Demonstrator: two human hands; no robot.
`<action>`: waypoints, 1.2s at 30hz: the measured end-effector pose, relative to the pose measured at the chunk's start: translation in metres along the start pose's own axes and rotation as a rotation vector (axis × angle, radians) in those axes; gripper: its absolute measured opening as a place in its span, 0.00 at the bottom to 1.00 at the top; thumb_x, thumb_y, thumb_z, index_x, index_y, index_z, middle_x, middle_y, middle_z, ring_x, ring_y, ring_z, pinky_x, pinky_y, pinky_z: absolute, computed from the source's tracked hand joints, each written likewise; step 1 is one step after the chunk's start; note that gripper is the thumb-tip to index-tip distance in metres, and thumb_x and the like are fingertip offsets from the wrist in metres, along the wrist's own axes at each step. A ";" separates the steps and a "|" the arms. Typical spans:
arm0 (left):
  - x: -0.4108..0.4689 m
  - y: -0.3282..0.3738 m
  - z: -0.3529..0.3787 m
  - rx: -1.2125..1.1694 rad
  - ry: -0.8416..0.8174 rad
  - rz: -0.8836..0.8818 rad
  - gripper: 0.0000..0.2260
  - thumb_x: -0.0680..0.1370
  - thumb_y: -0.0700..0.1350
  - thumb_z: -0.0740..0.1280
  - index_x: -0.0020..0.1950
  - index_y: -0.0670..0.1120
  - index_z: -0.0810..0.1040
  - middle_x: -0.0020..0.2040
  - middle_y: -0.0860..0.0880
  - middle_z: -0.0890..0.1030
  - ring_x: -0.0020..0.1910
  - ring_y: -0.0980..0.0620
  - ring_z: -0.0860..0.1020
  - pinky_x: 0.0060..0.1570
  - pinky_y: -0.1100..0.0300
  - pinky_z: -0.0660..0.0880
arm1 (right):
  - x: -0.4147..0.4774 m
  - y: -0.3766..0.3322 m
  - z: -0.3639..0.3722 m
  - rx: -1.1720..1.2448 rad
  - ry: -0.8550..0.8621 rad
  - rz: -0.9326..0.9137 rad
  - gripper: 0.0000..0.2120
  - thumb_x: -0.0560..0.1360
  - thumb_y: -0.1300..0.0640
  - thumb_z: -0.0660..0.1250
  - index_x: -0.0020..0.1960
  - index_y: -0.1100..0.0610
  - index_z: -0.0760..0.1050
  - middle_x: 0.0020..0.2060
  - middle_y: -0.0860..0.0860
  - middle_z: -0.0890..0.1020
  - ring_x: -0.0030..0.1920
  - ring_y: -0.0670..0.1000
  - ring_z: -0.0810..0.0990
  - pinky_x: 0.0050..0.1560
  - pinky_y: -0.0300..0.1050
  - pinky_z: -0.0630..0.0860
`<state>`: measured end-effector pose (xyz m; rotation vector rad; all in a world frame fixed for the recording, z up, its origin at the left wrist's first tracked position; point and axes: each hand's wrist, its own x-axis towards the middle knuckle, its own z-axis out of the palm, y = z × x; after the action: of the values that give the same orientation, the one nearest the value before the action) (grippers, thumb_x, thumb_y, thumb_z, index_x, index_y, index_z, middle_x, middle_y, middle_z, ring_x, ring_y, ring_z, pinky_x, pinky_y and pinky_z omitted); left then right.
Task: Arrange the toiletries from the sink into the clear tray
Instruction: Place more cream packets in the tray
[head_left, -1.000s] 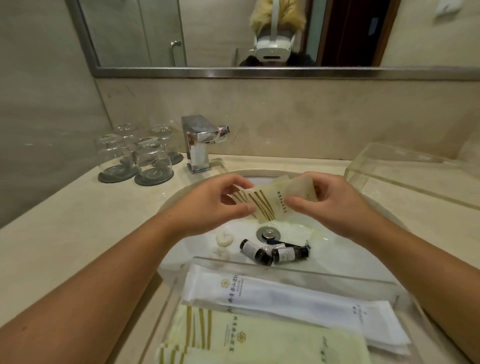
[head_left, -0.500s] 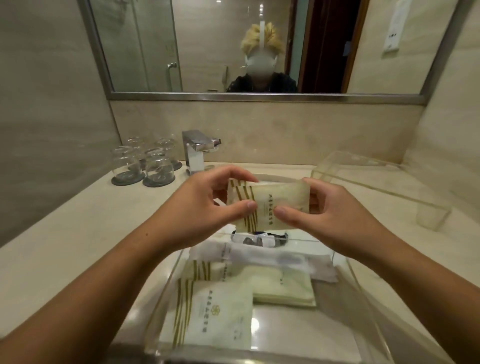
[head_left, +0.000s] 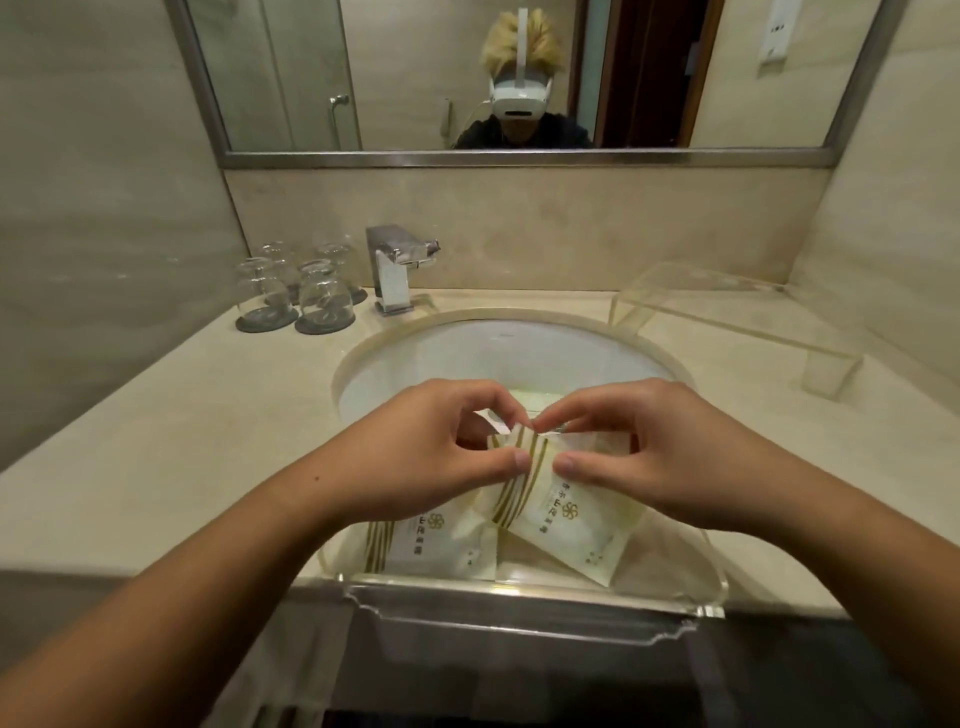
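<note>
cream sachet with gold stripes and flower logo (head_left: 563, 512) at lower centre of frame, long axis slanting down-right, over clear acrylic tray (head_left: 530, 590). left hand (head_left: 441, 447) and right hand (head_left: 631, 449) both pinch upper edge, equally near. second sachet (head_left: 436, 540) lies lower left in tray.

Both forearms are bare right down to the hands, the left hand (head_left: 431, 457) and the right hand (head_left: 660, 457) without rings, watch or gloves; nails short and plain. In the mirror (head_left: 519, 78), a white headset (head_left: 519, 96) with a top strap, above a dark top (head_left: 524, 136).
</note>
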<state>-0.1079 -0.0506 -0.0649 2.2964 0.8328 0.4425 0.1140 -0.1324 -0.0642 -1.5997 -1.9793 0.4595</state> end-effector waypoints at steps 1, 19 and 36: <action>-0.001 0.000 0.000 0.040 0.015 0.003 0.09 0.77 0.57 0.72 0.56 0.60 0.80 0.45 0.57 0.87 0.45 0.61 0.84 0.40 0.67 0.78 | -0.001 0.000 0.000 0.005 -0.009 0.003 0.13 0.74 0.46 0.74 0.58 0.39 0.83 0.51 0.35 0.85 0.54 0.34 0.82 0.51 0.34 0.81; -0.016 -0.012 -0.004 0.340 -0.019 0.034 0.09 0.76 0.58 0.72 0.56 0.63 0.81 0.52 0.66 0.80 0.53 0.67 0.75 0.46 0.71 0.74 | -0.014 -0.009 0.016 -0.320 -0.266 0.029 0.32 0.71 0.30 0.68 0.73 0.37 0.70 0.61 0.34 0.70 0.62 0.39 0.69 0.65 0.39 0.71; -0.015 -0.012 0.000 0.342 -0.071 0.032 0.11 0.77 0.57 0.72 0.59 0.62 0.81 0.53 0.64 0.80 0.53 0.63 0.76 0.48 0.70 0.73 | -0.015 -0.011 0.023 -0.325 -0.264 0.020 0.35 0.72 0.30 0.67 0.76 0.35 0.64 0.62 0.35 0.69 0.62 0.40 0.68 0.66 0.42 0.71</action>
<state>-0.1244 -0.0542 -0.0744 2.6248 0.8938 0.2446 0.0936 -0.1474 -0.0789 -1.8344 -2.3335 0.3871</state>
